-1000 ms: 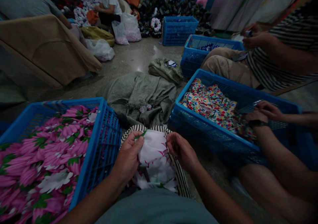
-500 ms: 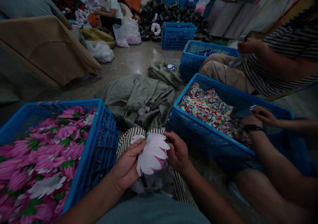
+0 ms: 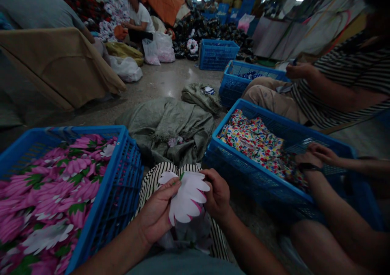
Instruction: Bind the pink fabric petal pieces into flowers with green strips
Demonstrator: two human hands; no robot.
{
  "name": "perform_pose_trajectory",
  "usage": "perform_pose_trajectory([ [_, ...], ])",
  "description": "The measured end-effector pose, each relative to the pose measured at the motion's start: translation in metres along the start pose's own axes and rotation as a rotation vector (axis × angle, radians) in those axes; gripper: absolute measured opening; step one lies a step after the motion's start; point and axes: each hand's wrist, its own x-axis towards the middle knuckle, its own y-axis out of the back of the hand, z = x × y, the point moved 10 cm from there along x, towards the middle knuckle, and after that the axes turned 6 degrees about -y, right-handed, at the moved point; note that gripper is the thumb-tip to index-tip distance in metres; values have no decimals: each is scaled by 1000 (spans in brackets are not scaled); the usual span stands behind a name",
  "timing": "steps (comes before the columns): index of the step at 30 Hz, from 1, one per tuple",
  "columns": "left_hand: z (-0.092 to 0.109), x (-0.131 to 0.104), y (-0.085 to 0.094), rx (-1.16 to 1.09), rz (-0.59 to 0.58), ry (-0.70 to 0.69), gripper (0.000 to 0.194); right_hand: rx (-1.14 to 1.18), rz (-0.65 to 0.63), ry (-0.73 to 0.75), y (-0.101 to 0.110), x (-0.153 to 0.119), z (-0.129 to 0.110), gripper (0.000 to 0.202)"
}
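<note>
A white petal-shaped piece (image 3: 187,200) fills the space between left hand (image 3: 157,214) and right hand (image 3: 217,191). Left of the left hand, a blue slatted crate (image 3: 123,139) blocks low sideways passage; air is open above its rim. Ahead of both, a crumpled green sack (image 3: 170,120) lies low, passable overhead. Rightward of the right hand, a second blue crate (image 3: 237,169) and a co-worker's forearm (image 3: 332,198) obstruct.

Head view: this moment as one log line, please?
left hand: holds white petal-shaped piece | right hand: at its edge | on left: blue crate, pink pieces
</note>
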Motion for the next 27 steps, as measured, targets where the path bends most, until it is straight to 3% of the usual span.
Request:
perform_pose_trajectory([
  [4, -4, 0, 2, 20, -12, 15, 13, 51, 26, -53, 3, 0, 6, 16],
  [8, 3, 3, 9, 45, 32, -38, 12, 433, 218, -442, 17, -4, 49, 20],
  [10, 15, 4, 11, 74, 68, -135, 9, 690, 255, -624, 11, -12, 67, 26],
  [13, 26, 7, 11, 101, 95, -232, 4, 865, 103, -773, -14, -23, 73, 32],
  [16, 21, 14, 9, 76, 82, -214, 2, 953, -117, -907, -50, -43, 71, 33],
  [18, 17, 18, 10, 71, 87, -219, 1, 1023, -192, -944, -68, -51, 67, 34],
  [20, 16, 21, 14, 91, 97, -256, 2, 1062, -187, -964, -76, -52, 65, 32],
  [24, 16, 24, 14, 175, 39, -328, 11, 1063, -89, -1011, -75, -44, 65, 22],
  [27, 28, 21, 17, 410, 56, -427, 19, 1019, -42, -972, -67, -35, 62, 15],
])
